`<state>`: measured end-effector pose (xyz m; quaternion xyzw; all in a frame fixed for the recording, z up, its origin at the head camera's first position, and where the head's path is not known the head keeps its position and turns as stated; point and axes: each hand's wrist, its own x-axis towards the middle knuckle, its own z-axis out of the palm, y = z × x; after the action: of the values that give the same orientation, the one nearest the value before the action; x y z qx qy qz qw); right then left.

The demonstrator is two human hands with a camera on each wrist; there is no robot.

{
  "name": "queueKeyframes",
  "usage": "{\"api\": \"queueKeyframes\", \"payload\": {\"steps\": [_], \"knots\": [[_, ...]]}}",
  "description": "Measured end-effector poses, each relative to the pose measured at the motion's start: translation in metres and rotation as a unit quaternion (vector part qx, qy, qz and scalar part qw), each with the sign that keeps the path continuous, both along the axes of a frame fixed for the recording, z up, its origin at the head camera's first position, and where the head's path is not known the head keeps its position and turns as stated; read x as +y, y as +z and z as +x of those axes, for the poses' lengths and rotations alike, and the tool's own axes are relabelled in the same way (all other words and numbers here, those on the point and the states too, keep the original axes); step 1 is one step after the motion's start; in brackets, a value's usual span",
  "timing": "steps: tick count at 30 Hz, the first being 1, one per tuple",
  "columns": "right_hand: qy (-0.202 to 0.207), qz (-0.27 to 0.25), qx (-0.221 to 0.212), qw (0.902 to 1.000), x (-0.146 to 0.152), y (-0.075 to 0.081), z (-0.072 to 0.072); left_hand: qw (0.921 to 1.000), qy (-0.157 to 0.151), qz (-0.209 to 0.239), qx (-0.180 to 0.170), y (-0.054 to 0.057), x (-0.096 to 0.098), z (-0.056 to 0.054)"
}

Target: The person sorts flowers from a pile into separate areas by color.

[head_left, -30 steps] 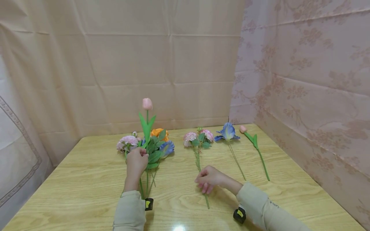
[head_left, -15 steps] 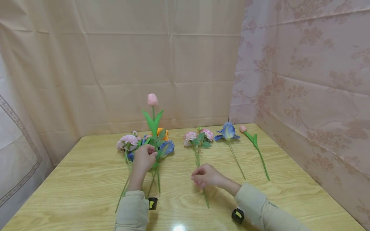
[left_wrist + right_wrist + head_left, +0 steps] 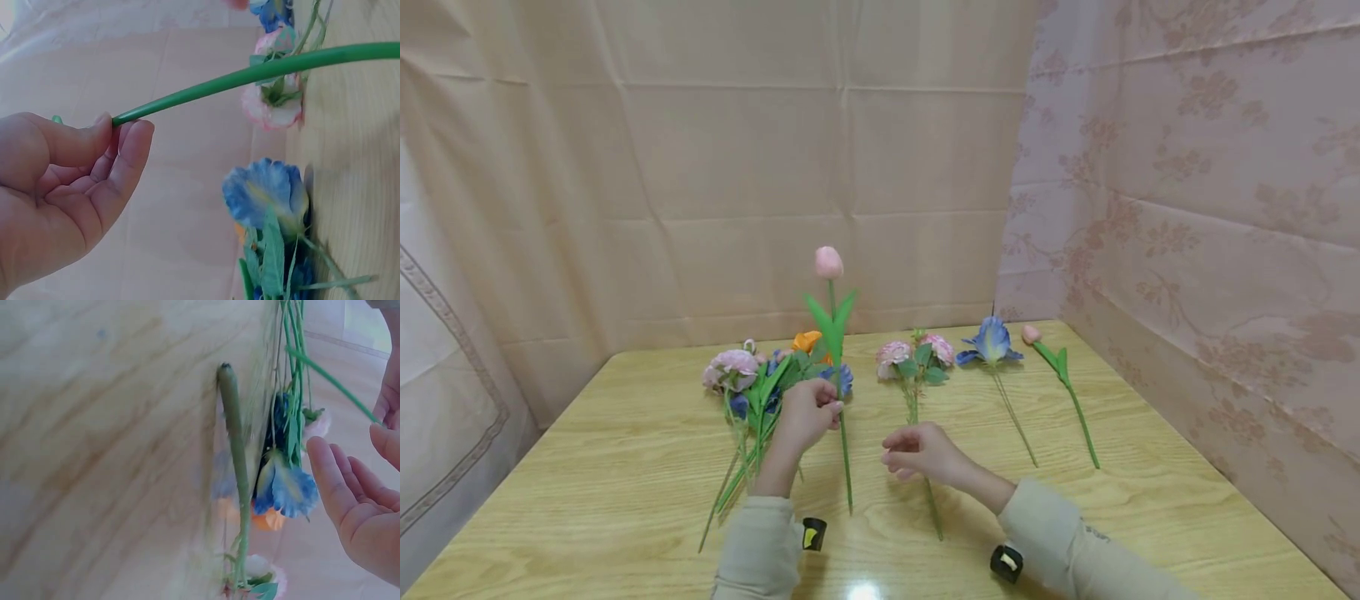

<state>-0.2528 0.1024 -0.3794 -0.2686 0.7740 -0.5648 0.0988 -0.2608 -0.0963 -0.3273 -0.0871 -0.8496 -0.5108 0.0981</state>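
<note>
Between thumb and fingertips, my left hand (image 3: 808,417) pinches the green stem of a pink tulip (image 3: 829,263). The tulip stands nearly upright, its two leaves spread above the hand; the bare stem (image 3: 250,75) crosses the left wrist view. Left of it lies a pile of flowers with a pale pink bloom (image 3: 732,371), an orange bloom (image 3: 807,341) and blue petals, partly hidden by my hand. My right hand (image 3: 928,454) holds nothing, its fingers (image 3: 331,472) loosely bent and apart from the thumb. It hovers over the stem of a pink two-headed flower (image 3: 893,358).
A blue iris (image 3: 991,342) and another pink tulip (image 3: 1032,336) lie apart on the right of the wooden table (image 3: 625,467). A beige curtain (image 3: 737,167) hangs behind the table, and a floral cloth (image 3: 1195,208) runs along its right side.
My left hand has carried the tulip to the right, away from over the flower pile. My right hand has drifted slightly left and up, toward the tulip's stem.
</note>
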Motion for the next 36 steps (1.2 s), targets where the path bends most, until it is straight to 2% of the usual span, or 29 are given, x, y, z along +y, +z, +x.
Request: {"api": "queueKeyframes", "payload": {"steps": [3,7,11,17,21,29,36], "knots": [[0.001,-0.008,0.015,0.9999,-0.006,0.01,0.008,0.9999,-0.013,-0.002,0.008,-0.003,0.005,0.0],[-0.004,-0.001,0.028,0.9996,-0.011,0.01,0.009,0.9995,-0.029,0.005,0.003,-0.006,0.011,0.001],[-0.013,-0.001,0.045,0.9989,-0.013,0.002,0.003,0.9989,-0.047,0.005,-0.007,-0.008,0.017,0.002],[-0.048,-0.047,0.087,0.994,-0.016,0.002,0.002,0.9963,-0.079,0.03,-0.014,-0.009,0.027,0.004],[-0.064,-0.057,0.102,0.9911,-0.017,0.006,0.004,0.9938,-0.1,0.048,-0.012,-0.009,0.03,0.005],[-0.066,-0.049,0.114,0.99,-0.017,0.024,0.02,0.9927,-0.113,0.032,-0.027,-0.009,0.033,0.007],[-0.064,-0.042,0.109,0.9911,-0.012,0.01,0.009,0.9926,-0.116,0.026,-0.026,-0.01,0.035,0.006]]}}
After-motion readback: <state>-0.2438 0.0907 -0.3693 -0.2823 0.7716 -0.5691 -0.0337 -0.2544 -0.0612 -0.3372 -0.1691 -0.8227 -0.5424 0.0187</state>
